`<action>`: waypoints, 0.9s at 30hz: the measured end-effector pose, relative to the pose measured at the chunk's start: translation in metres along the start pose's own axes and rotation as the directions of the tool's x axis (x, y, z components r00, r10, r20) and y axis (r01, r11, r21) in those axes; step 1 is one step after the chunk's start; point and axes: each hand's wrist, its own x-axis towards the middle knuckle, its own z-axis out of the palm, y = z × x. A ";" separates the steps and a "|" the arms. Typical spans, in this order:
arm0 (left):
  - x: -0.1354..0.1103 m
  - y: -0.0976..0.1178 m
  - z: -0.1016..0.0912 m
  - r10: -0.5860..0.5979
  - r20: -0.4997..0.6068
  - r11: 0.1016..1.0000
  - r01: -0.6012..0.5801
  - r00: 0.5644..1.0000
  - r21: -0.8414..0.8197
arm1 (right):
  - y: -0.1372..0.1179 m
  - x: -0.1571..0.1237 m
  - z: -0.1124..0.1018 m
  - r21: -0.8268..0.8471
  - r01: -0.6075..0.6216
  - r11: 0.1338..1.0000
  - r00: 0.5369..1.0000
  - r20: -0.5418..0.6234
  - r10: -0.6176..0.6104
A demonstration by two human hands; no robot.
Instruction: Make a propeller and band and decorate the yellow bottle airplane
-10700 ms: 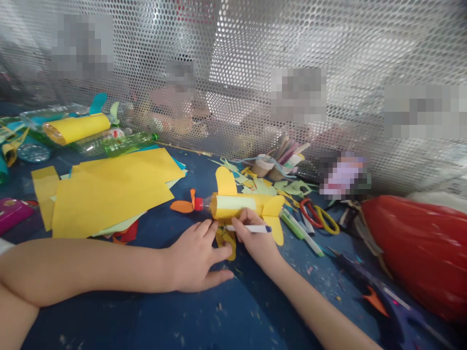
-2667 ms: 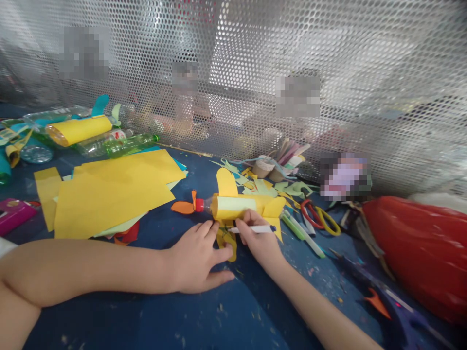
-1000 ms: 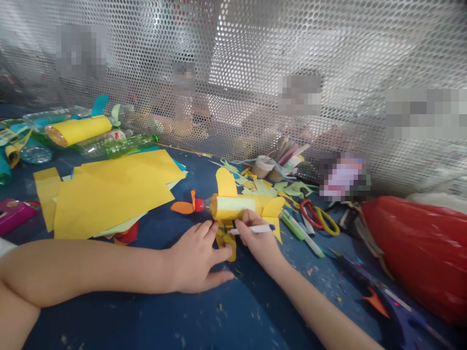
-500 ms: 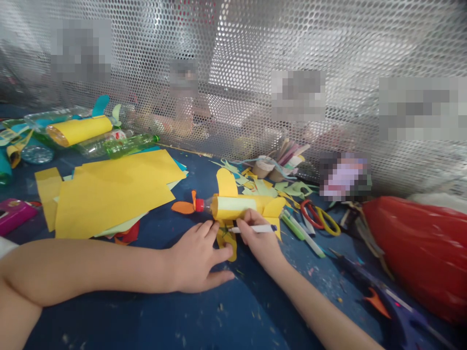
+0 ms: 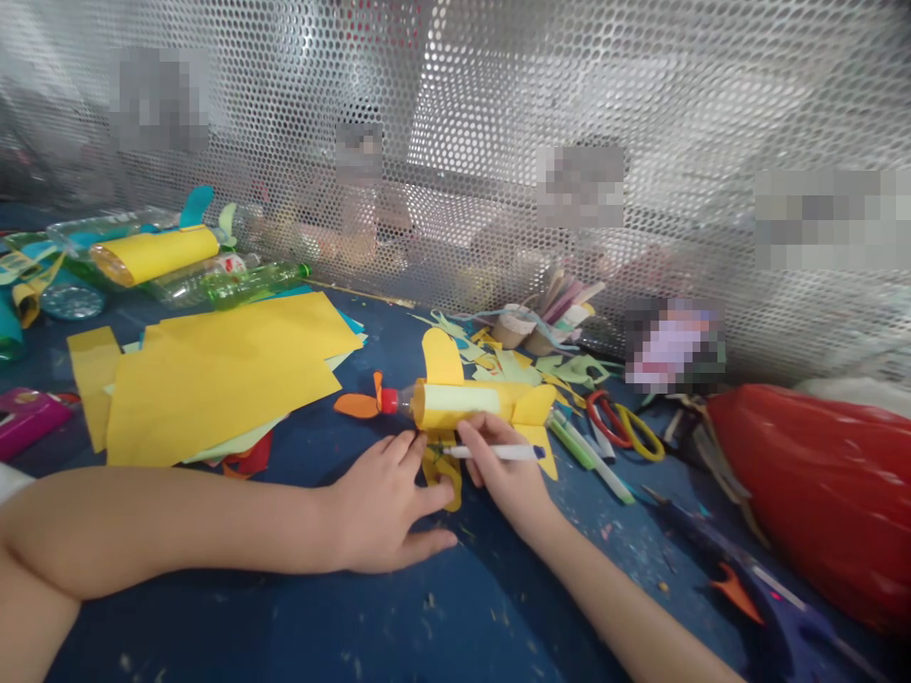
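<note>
A plastic bottle wrapped in yellow paper (image 5: 491, 398) lies on the blue table, shaped like a plane. Its red cap (image 5: 389, 400) carries orange paper propeller blades (image 5: 357, 405) at the left end. My left hand (image 5: 388, 503) rests flat with fingers apart, its fingertips on the near yellow paper wing (image 5: 450, 495). Between the fingers of my right hand (image 5: 509, 474) is a white marker (image 5: 502, 452) with a dark blue end, its tip at the wing near a dark drawn mark. The far yellow wing (image 5: 442, 358) stands up behind the bottle.
Yellow paper sheets (image 5: 234, 370) lie at left, with plastic bottles (image 5: 256, 283) behind. Paper scraps (image 5: 509, 365), markers (image 5: 590, 455) and scissors (image 5: 619, 422) lie to the right. A glue gun (image 5: 775, 598) and red bag (image 5: 811, 484) are farther right. Perforated metal (image 5: 462, 114) stands behind.
My right hand has shifted slightly, and the marker's angle has changed a little over the near wing. My left hand stays in place.
</note>
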 end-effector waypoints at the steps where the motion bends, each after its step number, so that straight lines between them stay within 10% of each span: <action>1: 0.000 0.000 0.000 0.001 0.000 1.000 -0.001 1.000 0.001 | 0.001 0.000 -0.001 -0.019 0.012 1.000 1.000 0.021 -0.012; 27: -0.001 -0.001 0.003 -0.002 -0.013 1.000 0.002 1.000 0.001 | 0.014 0.006 0.000 -0.046 -0.007 0.999 1.000 0.006 0.008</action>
